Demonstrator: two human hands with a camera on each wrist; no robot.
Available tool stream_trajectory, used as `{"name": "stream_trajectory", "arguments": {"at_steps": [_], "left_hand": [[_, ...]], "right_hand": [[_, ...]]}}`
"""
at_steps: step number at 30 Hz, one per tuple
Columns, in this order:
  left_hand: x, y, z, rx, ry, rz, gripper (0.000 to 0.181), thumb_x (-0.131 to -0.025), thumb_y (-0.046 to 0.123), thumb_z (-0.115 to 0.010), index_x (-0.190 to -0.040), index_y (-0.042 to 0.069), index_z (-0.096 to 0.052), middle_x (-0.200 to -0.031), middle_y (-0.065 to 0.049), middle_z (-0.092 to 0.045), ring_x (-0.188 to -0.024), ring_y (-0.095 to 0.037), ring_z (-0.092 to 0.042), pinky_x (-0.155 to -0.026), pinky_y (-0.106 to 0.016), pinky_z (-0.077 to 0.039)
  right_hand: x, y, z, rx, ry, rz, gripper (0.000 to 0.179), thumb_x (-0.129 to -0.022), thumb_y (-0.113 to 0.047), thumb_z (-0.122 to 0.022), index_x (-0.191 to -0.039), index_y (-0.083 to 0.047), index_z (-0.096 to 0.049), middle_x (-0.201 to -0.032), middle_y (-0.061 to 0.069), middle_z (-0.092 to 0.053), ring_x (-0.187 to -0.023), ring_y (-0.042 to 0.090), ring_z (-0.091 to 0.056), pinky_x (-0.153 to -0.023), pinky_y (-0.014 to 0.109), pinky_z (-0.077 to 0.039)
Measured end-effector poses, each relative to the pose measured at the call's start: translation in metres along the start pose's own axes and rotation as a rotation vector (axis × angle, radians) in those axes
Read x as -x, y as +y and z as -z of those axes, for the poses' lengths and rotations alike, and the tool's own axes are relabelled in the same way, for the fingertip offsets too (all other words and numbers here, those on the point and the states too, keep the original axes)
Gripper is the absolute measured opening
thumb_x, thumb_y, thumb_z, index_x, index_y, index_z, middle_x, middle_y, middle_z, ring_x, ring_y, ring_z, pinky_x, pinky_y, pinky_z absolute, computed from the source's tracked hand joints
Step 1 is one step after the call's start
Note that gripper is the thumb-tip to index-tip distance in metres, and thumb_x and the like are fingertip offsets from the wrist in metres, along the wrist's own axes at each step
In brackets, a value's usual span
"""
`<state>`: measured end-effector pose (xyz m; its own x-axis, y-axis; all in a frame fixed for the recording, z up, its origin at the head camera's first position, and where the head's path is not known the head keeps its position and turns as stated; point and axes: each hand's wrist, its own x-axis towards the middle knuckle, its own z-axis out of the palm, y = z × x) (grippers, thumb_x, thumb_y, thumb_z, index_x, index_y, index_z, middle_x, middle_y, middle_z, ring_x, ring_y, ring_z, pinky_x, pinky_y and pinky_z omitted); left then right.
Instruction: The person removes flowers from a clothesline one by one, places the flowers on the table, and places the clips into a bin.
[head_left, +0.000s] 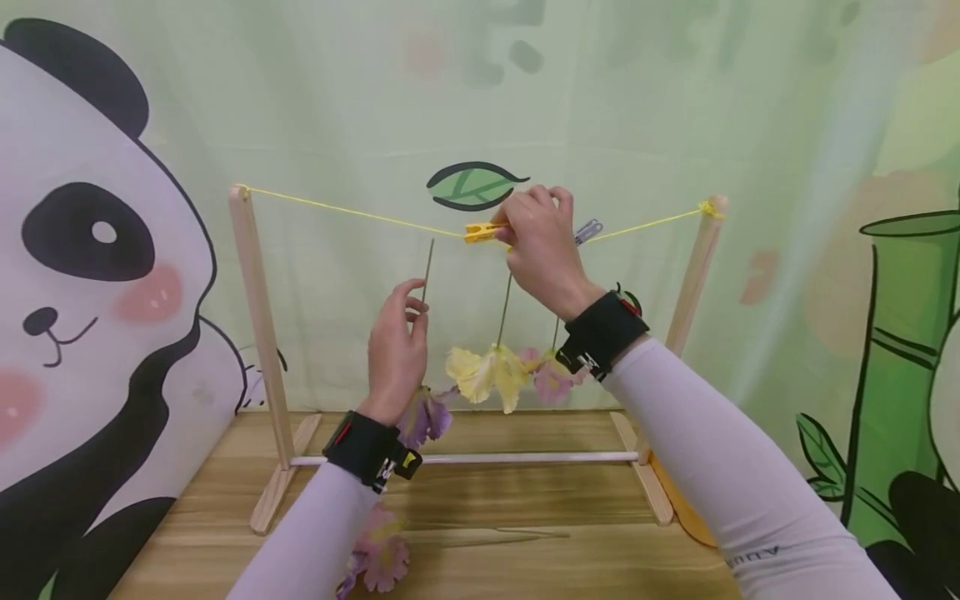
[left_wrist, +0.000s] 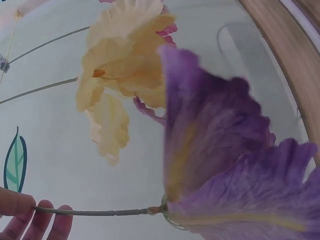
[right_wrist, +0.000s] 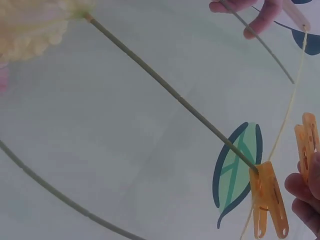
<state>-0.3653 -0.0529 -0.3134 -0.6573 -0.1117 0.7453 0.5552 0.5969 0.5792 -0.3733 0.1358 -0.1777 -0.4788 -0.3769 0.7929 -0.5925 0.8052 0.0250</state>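
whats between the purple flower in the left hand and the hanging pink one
In the head view, the yellow flower hangs between the purple flower and the pink flower.

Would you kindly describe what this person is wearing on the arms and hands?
The left forearm wears a pale lavender-white fabric sleeve; the matching right sleeve bears dark lettering. A broad black left wristband and black right wristband each show a red mark and silvery fittings, the left also a yellow patch. The left hand and right hand are ungloved.
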Motion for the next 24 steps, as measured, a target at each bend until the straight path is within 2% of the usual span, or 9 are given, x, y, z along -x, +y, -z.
{"name": "stream_trajectory", "arguments": {"at_steps": [10, 18, 24], "left_hand": [[0.019, -0.011, 0.003, 0.036, 0.025, 0.030, 0.039, -0.096, 0.004, -0.056, -0.132, 0.017, -0.050, -0.102, -0.007, -0.061, -0.089, -0.023, -0.060, -0.070, -0.040, -0.050], [0.038, -0.011, 0.006, 0.145, 0.010, 0.058, 0.040, -0.098, 0.007, -0.052, -0.136, 0.019, -0.045, -0.105, -0.007, -0.058, -0.087, -0.020, -0.059, -0.065, -0.034, -0.052], [0.055, -0.012, 0.008, 0.210, 0.017, 0.084, 0.039, -0.099, 0.007, -0.051, -0.136, 0.019, -0.045, -0.105, -0.007, -0.058, -0.086, -0.018, -0.059, -0.066, -0.035, -0.053]], "right_hand": [[0.016, 0.003, 0.008, -0.085, 0.109, 0.029, 0.014, -0.094, -0.011, -0.059, -0.106, -0.005, -0.063, -0.099, 0.009, -0.060, -0.106, 0.029, -0.044, -0.104, 0.049, -0.021], [0.043, 0.011, 0.017, -0.198, 0.219, -0.003, 0.023, -0.093, -0.017, -0.061, -0.111, -0.004, -0.062, -0.100, 0.011, -0.061, -0.106, 0.029, -0.044, -0.103, 0.050, -0.022], [0.065, 0.019, 0.016, -0.285, 0.265, -0.023, 0.025, -0.094, -0.017, -0.060, -0.115, -0.004, -0.062, -0.105, 0.012, -0.062, -0.109, 0.030, -0.045, -0.101, 0.052, -0.024]]}}
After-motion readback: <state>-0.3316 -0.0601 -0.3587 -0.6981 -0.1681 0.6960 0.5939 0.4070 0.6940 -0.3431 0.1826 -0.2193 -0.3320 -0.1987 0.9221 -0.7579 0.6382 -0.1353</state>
